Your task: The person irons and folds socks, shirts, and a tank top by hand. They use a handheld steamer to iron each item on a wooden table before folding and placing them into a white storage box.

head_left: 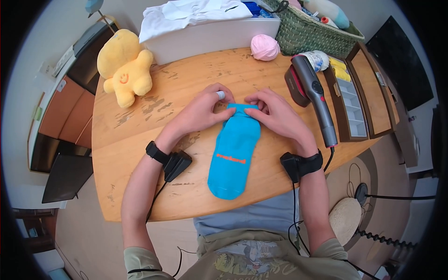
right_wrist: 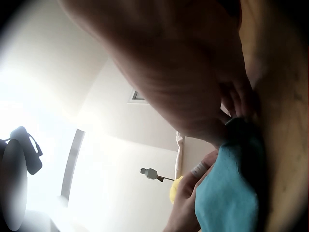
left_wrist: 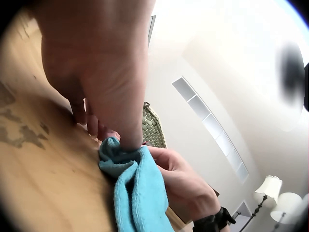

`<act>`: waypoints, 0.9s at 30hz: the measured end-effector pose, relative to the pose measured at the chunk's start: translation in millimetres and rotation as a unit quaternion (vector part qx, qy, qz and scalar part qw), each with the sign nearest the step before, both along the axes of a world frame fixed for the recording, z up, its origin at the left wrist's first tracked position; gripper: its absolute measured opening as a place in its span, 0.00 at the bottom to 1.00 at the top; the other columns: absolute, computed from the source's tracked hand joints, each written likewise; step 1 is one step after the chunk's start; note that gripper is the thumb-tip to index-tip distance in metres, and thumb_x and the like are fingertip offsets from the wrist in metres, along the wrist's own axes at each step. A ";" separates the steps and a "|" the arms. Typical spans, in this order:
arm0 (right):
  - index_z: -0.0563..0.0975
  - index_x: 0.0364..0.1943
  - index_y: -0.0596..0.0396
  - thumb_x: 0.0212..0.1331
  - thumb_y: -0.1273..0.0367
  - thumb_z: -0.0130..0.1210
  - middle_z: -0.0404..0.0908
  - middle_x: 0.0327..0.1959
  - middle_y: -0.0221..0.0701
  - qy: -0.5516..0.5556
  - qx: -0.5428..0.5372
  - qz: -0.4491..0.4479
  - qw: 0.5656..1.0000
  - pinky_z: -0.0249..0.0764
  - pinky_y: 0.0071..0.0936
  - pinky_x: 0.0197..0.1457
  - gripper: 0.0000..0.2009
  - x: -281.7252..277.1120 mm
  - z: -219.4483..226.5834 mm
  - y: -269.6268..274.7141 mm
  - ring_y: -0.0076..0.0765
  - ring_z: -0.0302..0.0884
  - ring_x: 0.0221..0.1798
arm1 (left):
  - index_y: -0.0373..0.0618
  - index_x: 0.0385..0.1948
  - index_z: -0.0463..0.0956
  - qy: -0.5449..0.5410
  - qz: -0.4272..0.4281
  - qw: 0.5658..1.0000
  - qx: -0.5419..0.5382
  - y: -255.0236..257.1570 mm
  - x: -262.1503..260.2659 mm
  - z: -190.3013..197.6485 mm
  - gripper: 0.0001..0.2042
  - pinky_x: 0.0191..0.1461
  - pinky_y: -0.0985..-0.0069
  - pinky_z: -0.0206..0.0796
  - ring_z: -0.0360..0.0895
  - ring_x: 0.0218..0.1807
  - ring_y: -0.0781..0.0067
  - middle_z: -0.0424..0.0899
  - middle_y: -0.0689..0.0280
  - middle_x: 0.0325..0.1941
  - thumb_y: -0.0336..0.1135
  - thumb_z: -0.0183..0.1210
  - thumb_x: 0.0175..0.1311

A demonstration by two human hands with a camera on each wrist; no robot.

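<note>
A turquoise sock (head_left: 234,154) with orange lettering lies lengthwise on the table, its toe end toward the person's body. Its cuff, at the far end, is folded over. My left hand (head_left: 204,108) pinches the left side of that cuff, thumb on top; a white band circles one finger. At the cuff's right side my right hand (head_left: 279,113) pinches the cloth, its thumb also on top and the other fingers curled. In the left wrist view the sock (left_wrist: 145,193) shows doubled layers near the thumb. The fingertips under the fabric are partly hidden.
A yellow plush toy (head_left: 126,70) sits at the back left. Behind stand a white bin (head_left: 200,39) holding white cloth, a pink yarn ball (head_left: 265,47) and a green woven basket (head_left: 303,39). On the right lie a grey handheld appliance (head_left: 319,95) and an open compartment box (head_left: 352,105).
</note>
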State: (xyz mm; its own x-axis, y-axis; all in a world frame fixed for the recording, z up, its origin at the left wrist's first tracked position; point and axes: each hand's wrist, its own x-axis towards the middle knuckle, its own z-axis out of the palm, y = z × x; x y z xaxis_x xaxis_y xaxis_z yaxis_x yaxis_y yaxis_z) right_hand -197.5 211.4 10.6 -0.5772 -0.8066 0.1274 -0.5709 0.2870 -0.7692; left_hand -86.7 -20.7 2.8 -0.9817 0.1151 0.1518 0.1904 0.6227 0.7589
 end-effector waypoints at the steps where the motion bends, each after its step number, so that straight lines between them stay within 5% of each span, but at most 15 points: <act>1: 0.83 0.50 0.59 0.67 0.65 0.65 0.78 0.41 0.34 -0.001 0.007 0.007 1.000 0.76 0.31 0.48 0.14 0.0 0.8 0.5 0.33 0.77 0.43 | 0.39 0.46 0.81 0.012 -0.005 1.000 -0.002 -0.7 -0.5 -1.2 0.10 0.52 0.75 0.71 0.78 0.52 0.73 0.79 0.65 0.54 0.36 0.64 0.72; 6: 0.81 0.50 0.61 0.67 0.65 0.64 0.79 0.47 0.41 -0.010 0.040 0.025 0.999 0.77 0.37 0.55 0.15 2.7 9.2 0.5 0.43 0.80 0.49 | 0.40 0.47 0.78 0.050 -0.027 0.998 -0.031 -3.6 -6.8 -11.3 0.09 0.57 0.70 0.70 0.76 0.57 0.67 0.79 0.62 0.56 0.35 0.62 0.73; 9: 0.79 0.49 0.62 0.67 0.67 0.62 0.78 0.48 0.42 0.053 0.015 0.034 0.998 0.75 0.39 0.60 0.13 3.1 0.9 -3.4 0.47 0.77 0.54 | 0.40 0.48 0.78 0.085 -0.012 0.996 -0.028 -3.5 -8.1 -13.3 0.10 0.48 0.73 0.72 0.78 0.47 0.72 0.81 0.64 0.50 0.35 0.63 0.73; 12: 0.76 0.49 0.61 0.67 0.69 0.61 0.78 0.49 0.42 0.080 0.002 0.030 0.996 0.72 0.41 0.63 0.12 5.0 6.2 -9.3 0.51 0.73 0.58 | 0.40 0.49 0.78 -0.040 0.058 0.997 0.017 3.8 -1.7 11.3 0.11 0.38 0.77 0.71 0.77 0.35 0.79 0.83 0.66 0.43 0.35 0.65 0.71; 15: 0.76 0.48 0.60 0.66 0.71 0.61 0.77 0.50 0.40 0.174 -0.039 0.034 0.983 0.72 0.42 0.63 0.11 -0.9 1.6 -21.8 0.51 0.71 0.60 | 0.40 0.50 0.79 -0.001 0.092 0.995 0.023 -1.0 -6.6 6.5 0.13 0.31 0.80 0.67 0.72 0.26 0.84 0.84 0.68 0.39 0.35 0.66 0.70; 21: 0.75 0.47 0.58 0.63 0.74 0.62 0.76 0.51 0.40 0.189 -0.060 0.030 0.980 0.72 0.43 0.63 0.11 -19.3 -4.0 -37.4 0.51 0.70 0.61 | 0.40 0.50 0.80 0.097 0.117 0.988 -0.002 -7.4 -16.6 -9.1 0.13 0.35 0.76 0.72 0.78 0.30 0.79 0.86 0.65 0.42 0.34 0.67 0.69; 24: 0.75 0.48 0.56 0.62 0.74 0.63 0.77 0.50 0.40 0.187 -0.064 0.021 0.980 0.74 0.42 0.60 0.13 -18.4 -2.2 -34.3 0.51 0.73 0.59 | 0.40 0.49 0.80 0.056 0.119 0.991 -0.008 0.5 -10.8 8.1 0.12 0.39 0.74 0.75 0.81 0.35 0.73 0.85 0.63 0.43 0.30 0.67 0.67; 27: 0.76 0.47 0.56 0.61 0.74 0.64 0.80 0.47 0.40 0.095 -0.042 0.031 0.994 0.76 0.42 0.56 0.12 -10.6 7.5 -28.4 0.51 0.77 0.53 | 0.41 0.46 0.79 0.119 0.068 0.990 -0.019 -4.6 -13.0 0.5 0.10 0.44 0.72 0.75 0.82 0.42 0.67 0.83 0.62 0.45 0.25 0.66 0.64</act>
State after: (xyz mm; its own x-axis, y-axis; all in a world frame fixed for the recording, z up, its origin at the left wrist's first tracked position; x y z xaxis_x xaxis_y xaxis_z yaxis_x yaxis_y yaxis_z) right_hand -208.1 182.9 18.1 -0.4860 -0.8219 0.2971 -0.7228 0.1869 -0.6653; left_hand -99.7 -25.4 3.3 -0.9255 -0.0065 0.3787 0.2727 0.6826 0.6780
